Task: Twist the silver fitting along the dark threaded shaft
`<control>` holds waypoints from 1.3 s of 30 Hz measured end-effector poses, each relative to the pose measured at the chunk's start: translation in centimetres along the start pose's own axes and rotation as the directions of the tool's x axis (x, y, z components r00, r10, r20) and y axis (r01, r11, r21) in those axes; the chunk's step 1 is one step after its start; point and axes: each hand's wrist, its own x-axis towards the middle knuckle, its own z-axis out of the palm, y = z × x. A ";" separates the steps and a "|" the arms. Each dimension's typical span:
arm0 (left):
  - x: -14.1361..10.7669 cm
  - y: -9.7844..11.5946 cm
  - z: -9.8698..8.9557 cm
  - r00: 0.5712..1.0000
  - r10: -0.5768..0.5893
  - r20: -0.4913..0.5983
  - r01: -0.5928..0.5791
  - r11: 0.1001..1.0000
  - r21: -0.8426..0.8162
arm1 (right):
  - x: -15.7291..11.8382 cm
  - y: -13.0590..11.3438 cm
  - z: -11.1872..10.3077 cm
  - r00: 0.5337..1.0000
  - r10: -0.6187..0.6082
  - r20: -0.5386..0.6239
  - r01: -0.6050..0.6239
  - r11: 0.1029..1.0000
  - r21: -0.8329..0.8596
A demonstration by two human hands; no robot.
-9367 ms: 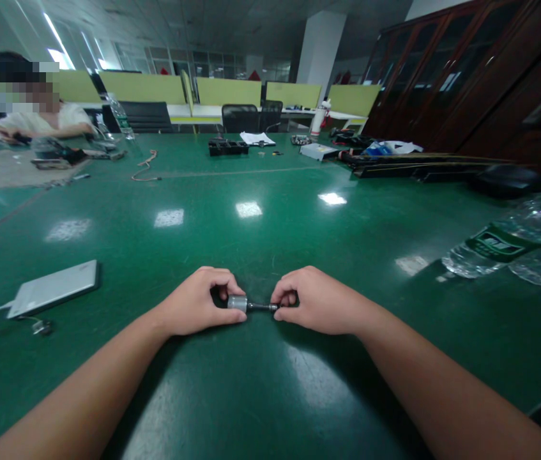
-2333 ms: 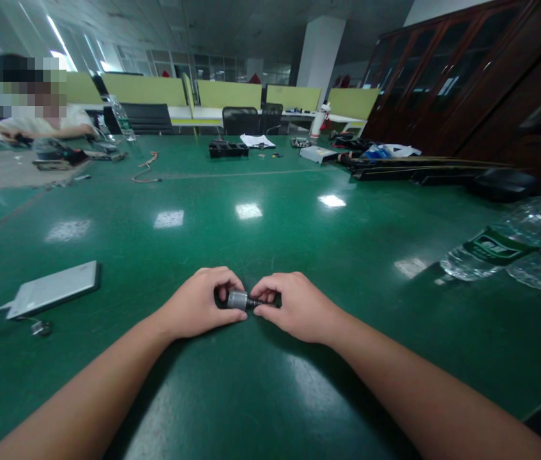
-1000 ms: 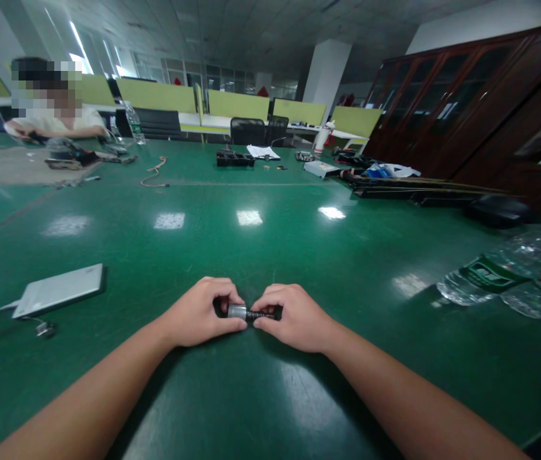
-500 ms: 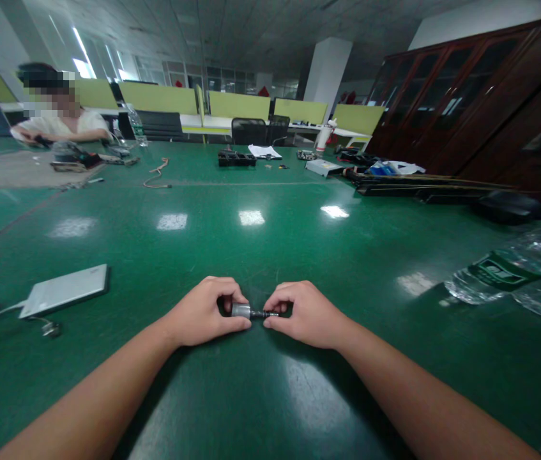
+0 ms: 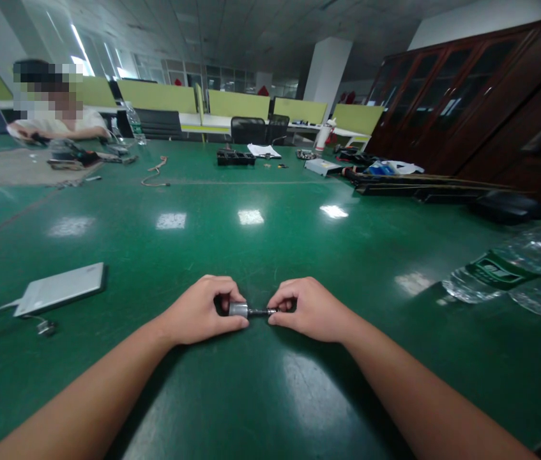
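Note:
Low over the green table, my left hand (image 5: 205,310) is closed round a small silver metal cylinder (image 5: 238,309), with thumb and fingers on its sides. The cylinder looks like a little motor, but its kind is not certain. A thin dark shaft (image 5: 257,312) runs out of its right end, lying level. My right hand (image 5: 306,309) pinches the far end of that shaft, where a dark, ringed section shows between thumb and fingertips. Part of that end is hidden by the fingers.
To the left lie a white power bank (image 5: 59,291) with a cable and a small metal piece (image 5: 46,328). Water bottles (image 5: 495,271) lie at the right. A black tray (image 5: 236,158) and stacked parts (image 5: 395,182) stand farther back. A person (image 5: 59,121) sits across the table (image 5: 213,236).
My right hand has shifted slightly right, away from my left. The gap between the hands is wider and more of the thin shaft shows. The left hand keeps its grip on the cylinder.

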 end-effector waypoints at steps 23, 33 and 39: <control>0.2 -0.6 -0.2 0.999 -0.038 -0.025 0.036 0.998 -0.052 | 1.4 -1.0 2.4 0.993 -0.067 -0.098 0.073 0.996 0.055; -0.4 -0.6 0.4 0.999 -0.044 -0.026 0.043 0.997 -0.071 | 0.7 -0.9 2.3 0.995 -0.090 -0.049 0.092 0.995 0.037; -0.3 -0.7 0.5 0.999 -0.040 -0.015 0.039 0.996 -0.079 | 0.4 -0.8 2.1 0.995 -0.092 -0.042 0.093 0.995 0.026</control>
